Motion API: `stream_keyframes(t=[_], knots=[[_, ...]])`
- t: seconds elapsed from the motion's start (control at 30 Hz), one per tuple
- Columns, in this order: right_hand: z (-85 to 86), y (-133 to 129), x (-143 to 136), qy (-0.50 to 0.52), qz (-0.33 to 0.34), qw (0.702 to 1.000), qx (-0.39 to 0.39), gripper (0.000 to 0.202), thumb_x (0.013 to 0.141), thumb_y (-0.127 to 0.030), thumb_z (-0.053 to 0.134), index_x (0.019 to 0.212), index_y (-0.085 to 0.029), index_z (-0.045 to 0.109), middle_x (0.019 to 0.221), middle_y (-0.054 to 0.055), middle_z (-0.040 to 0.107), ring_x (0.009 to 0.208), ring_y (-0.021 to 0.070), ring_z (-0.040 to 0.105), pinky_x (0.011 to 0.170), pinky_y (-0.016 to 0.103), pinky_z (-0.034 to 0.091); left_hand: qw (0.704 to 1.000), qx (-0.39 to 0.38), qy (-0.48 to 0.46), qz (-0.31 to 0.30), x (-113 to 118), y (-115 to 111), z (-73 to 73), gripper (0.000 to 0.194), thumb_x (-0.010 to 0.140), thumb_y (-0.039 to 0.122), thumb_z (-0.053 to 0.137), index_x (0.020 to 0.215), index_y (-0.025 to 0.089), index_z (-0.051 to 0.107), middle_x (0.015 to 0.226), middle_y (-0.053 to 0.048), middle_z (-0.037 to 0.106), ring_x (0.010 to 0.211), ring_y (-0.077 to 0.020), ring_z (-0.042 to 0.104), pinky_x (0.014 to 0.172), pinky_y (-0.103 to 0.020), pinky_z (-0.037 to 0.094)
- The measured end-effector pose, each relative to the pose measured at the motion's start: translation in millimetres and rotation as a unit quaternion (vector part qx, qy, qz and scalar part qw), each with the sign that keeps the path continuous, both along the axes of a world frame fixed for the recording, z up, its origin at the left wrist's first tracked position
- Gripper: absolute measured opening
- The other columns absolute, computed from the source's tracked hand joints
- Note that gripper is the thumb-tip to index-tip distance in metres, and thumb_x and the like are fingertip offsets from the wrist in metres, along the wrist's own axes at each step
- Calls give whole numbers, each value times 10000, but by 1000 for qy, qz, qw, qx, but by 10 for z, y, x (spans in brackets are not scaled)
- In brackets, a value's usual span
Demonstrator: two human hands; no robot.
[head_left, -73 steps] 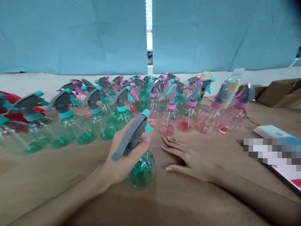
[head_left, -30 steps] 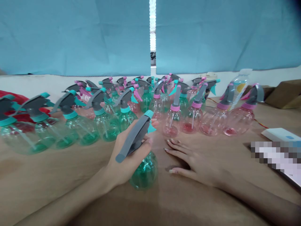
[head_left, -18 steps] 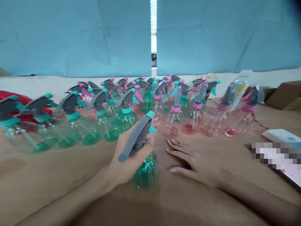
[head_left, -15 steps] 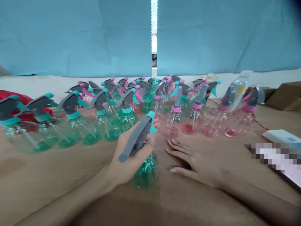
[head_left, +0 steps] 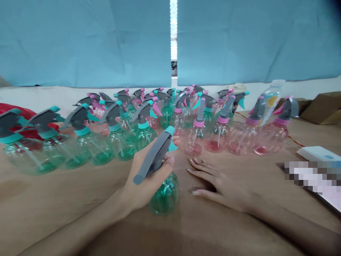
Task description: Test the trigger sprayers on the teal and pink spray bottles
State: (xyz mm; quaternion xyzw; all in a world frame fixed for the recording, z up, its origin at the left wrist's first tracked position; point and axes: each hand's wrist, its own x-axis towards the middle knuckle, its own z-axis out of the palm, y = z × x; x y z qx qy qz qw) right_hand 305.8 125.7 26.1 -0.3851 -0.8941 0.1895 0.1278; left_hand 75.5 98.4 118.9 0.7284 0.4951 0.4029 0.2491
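Observation:
My left hand [head_left: 145,177] is wrapped round the neck of a green spray bottle [head_left: 165,199], under its grey trigger head with a turquoise nozzle. The bottle stands upright on the table, and its collar is hidden by my fingers. To the right of it my right hand [head_left: 215,183] lies palm down on the wood, fingers spread, touching only the table. A row of green spray bottles [head_left: 102,151] stands at the left. Pink spray bottles [head_left: 217,137] form a row just beyond my right hand.
More pink and green spray bottles [head_left: 167,113] crowd the back of the wooden table [head_left: 106,227]. A clear plastic bottle [head_left: 273,94] and a brown box [head_left: 323,108] stand back right. A white box [head_left: 314,153] and a pixelated flat device [head_left: 319,183] lie at the right. Red material [head_left: 16,108] is far left.
Almost nothing differs. Both hands and the held spray bottle keep their places, and the whole view has shifted very slightly.

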Motion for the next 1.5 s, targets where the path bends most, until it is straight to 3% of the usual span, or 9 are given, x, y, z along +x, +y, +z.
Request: stream_keyframes(t=[0.53, 0.9, 1.13, 1.33, 1.5], knots=[[-50, 17, 0, 0, 6, 1000, 5, 646, 873, -600, 452, 1396, -224, 405, 1514, 44, 259, 1391, 252, 218, 1130, 470, 218, 1000, -10, 0, -5, 27, -2, 66, 180, 757, 172, 507, 932, 201, 540, 610, 74, 392, 510, -94, 391, 470, -212, 351], [-28, 14, -1, -23, 8, 1000, 13, 661, 877, -621, 415, 1397, -213, 402, 1516, 42, 237, 1393, 241, 214, 1127, 470, 217, 999, -33, 12, 13, 51, -19, 81, 367, 715, 238, 538, 1075, 168, 529, 744, 5, 611, 630, -137, 603, 557, -235, 498], [-49, 19, -8, -4, 5, 1000, 14, 647, 875, -605, 441, 1392, -216, 412, 1513, 44, 257, 1391, 238, 222, 1132, 457, 214, 1000, -24, 2, -16, 19, 22, -6, 486, 704, 192, 550, 1189, 203, 514, 1106, -72, 633, 825, -159, 656, 631, -221, 534], [-55, 20, -3, 4, 3, 1000, -5, 639, 871, -599, 456, 1397, -240, 402, 1517, 29, 256, 1393, 244, 213, 1133, 461, 214, 998, -56, 28, 0, 3, 20, -29, 609, 690, 214, 548, 1293, 221, 461, 906, -47, 689, 626, -163, 646, 509, -236, 519], [-37, 12, -5, -1, -2, 1000, -10, 646, 870, -605, 451, 1398, -236, 402, 1517, 31, 253, 1395, 248, 205, 1133, 466, 212, 999, -25, 10, -30, 5, 10, -15, 629, 689, 191, 519, 1310, 267, 464, 1056, -41, 678, 862, -203, 674, 713, -275, 558]])
